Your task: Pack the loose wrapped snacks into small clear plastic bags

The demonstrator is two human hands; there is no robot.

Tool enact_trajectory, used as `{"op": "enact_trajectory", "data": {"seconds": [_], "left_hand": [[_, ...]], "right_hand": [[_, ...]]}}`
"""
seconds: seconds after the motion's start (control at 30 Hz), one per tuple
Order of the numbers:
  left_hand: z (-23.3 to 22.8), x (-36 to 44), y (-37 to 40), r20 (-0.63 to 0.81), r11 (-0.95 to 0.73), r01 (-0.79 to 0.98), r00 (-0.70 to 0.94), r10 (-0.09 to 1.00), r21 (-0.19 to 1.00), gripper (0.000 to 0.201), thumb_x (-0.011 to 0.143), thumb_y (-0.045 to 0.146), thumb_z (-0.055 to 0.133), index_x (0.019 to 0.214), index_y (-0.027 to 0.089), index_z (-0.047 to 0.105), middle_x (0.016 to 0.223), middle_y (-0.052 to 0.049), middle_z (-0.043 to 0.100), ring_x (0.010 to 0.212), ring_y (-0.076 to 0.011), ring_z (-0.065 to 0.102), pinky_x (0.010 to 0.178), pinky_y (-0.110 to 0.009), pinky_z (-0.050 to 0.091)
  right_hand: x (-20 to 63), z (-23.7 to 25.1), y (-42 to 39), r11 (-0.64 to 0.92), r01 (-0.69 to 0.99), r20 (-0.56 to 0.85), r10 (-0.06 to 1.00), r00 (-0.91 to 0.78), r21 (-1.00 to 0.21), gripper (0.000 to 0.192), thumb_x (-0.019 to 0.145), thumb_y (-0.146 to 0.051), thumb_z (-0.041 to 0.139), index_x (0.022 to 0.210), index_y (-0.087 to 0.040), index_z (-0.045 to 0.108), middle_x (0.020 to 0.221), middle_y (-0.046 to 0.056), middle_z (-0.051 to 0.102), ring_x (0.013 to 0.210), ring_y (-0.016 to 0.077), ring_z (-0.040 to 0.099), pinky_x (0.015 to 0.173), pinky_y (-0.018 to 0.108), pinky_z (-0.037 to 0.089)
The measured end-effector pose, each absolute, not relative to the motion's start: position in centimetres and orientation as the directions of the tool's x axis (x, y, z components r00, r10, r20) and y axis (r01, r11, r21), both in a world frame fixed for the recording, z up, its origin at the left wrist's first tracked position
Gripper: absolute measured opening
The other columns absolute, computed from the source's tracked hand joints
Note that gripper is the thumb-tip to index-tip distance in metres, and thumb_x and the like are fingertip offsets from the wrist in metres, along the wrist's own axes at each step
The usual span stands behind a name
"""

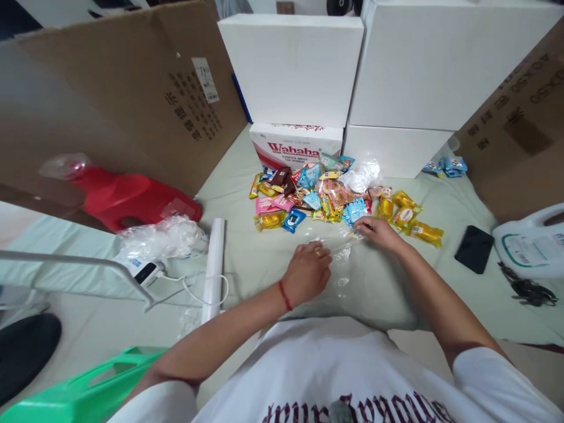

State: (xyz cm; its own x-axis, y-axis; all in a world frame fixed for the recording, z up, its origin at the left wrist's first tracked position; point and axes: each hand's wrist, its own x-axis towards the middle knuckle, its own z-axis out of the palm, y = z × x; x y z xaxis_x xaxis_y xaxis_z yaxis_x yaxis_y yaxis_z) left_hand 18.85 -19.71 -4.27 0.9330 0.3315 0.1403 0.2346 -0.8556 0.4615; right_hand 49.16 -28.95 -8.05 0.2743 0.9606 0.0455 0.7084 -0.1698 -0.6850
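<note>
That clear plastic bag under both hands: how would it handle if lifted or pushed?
The clear plastic bag looks thin and crinkled, so it would probably flop and sag rather than hold shape. It lies flat on the cloth under the left hand and right hand, so it likely weighs almost nothing. Its glossy film may slip and bunch when pushed.

Left hand point(307, 271) curled, knuckles up, forearm running to 7 o'clock; right hand point(378, 230) reaches toward 11 o'clock, fingers pinched.
</note>
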Motion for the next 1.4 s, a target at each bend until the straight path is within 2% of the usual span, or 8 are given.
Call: {"op": "enact_trajectory", "data": {"seconds": [0.17,0.3,0.4,0.63,0.8,0.93,1.2,1.4], "left_hand": [[-10.6,21.1,-20.4,0.072,-0.857,0.417,0.887,0.457,0.301,0.048,0.101,0.032,0.051,0.147,0.024,0.056,0.157,-0.015,0.053,0.151,-0.0344,0.04,0.124,-0.072,0.016],[-12.8,19.1,-19.7,0.074,-0.868,0.418,0.889,0.451,0.268,0.055,0.105,0.041,0.042,0.159,0.029,0.042,0.167,-0.013,0.039,0.154,-0.0323,0.036,0.124,-0.074,0.006],[-13.2,17.2,-18.8,0.055,-0.843,0.475,0.863,0.502,0.252,0.058,0.106,0.044,0.039,0.161,0.026,0.038,0.166,-0.016,0.039,0.153,-0.0328,0.038,0.123,-0.074,0.002],[-13.7,15.8,-18.3,0.021,-0.85,0.494,0.862,0.506,0.186,0.064,0.106,0.05,0.037,0.163,0.021,0.034,0.168,-0.017,0.033,0.157,-0.0327,0.031,0.125,-0.072,0.008],[-14.1,15.9,-18.4,0.031,-0.854,0.502,0.86,0.51,0.134,0.062,0.107,0.049,0.032,0.163,0.024,0.034,0.169,-0.012,0.033,0.158,-0.0301,0.029,0.126,-0.071,0.013],[-14.1,15.7,-18.5,0.057,-0.845,0.514,0.848,0.526,0.146,0.061,0.107,0.049,0.034,0.162,0.024,0.036,0.168,-0.01,0.035,0.157,-0.0293,0.032,0.126,-0.069,0.018],[-13.7,15.5,-18.5,0.079,-0.832,0.51,0.84,0.536,0.219,0.058,0.106,0.047,0.039,0.159,0.024,0.042,0.166,-0.011,0.04,0.155,-0.0283,0.036,0.128,-0.064,0.017],[-13.7,15.5,-18.4,0.082,-0.831,0.511,0.839,0.537,0.221,0.057,0.106,0.047,0.04,0.158,0.025,0.044,0.166,-0.012,0.041,0.154,-0.0285,0.037,0.127,-0.064,0.019]], "right_hand": [[45.7,-6.4,-31.4,-0.286,0.895,0.357,0.841,0.406,-0.343,0.036,0.098,-0.023,0.049,0.127,-0.015,0.07,0.129,0.019,0.067,0.122,0.0339,0.056,0.107,0.052,0.045],[39.5,-8.9,-36.9,0.003,0.937,0.177,0.982,0.063,-0.35,0.045,0.101,-0.03,0.055,0.145,-0.024,0.06,0.153,0.011,0.056,0.142,0.0318,0.049,0.118,0.055,0.04],[37.1,-11.5,-42.2,-0.042,0.905,0.072,0.994,0.079,-0.423,0.05,0.102,-0.032,0.057,0.151,-0.027,0.055,0.159,0.011,0.05,0.146,0.0314,0.048,0.119,0.059,0.041],[43.4,-10.4,-42.5,-0.316,0.666,0.055,0.879,0.474,-0.676,0.038,0.104,-0.047,0.047,0.116,-0.024,0.075,0.122,0.009,0.075,0.112,0.0255,0.071,0.1,0.041,0.055],[49.0,-8.6,-27.9,-0.722,0.551,-0.08,0.634,0.769,-0.418,0.045,0.097,-0.047,0.054,0.126,-0.016,0.069,0.115,0.016,0.075,0.104,0.03,0.07,0.09,0.038,0.052],[49.6,-8.6,-21.8,-0.793,0.52,-0.21,0.594,0.777,-0.319,0.046,0.088,-0.05,0.069,0.12,-0.018,0.073,0.115,0.016,0.075,0.106,0.033,0.069,0.086,0.038,0.051],[54.3,-8.1,-27.3,-0.388,0.58,0.027,0.815,0.579,-0.716,0.033,0.082,-0.042,0.066,0.103,-0.018,0.077,0.099,0.007,0.077,0.089,0.0256,0.068,0.084,0.037,0.053],[55.5,-6.3,-30.8,-0.306,0.441,0.095,0.724,0.683,-0.844,0.039,0.08,-0.051,0.073,0.104,-0.02,0.074,0.09,0.004,0.073,0.08,0.0219,0.065,0.08,0.037,0.054]]}}
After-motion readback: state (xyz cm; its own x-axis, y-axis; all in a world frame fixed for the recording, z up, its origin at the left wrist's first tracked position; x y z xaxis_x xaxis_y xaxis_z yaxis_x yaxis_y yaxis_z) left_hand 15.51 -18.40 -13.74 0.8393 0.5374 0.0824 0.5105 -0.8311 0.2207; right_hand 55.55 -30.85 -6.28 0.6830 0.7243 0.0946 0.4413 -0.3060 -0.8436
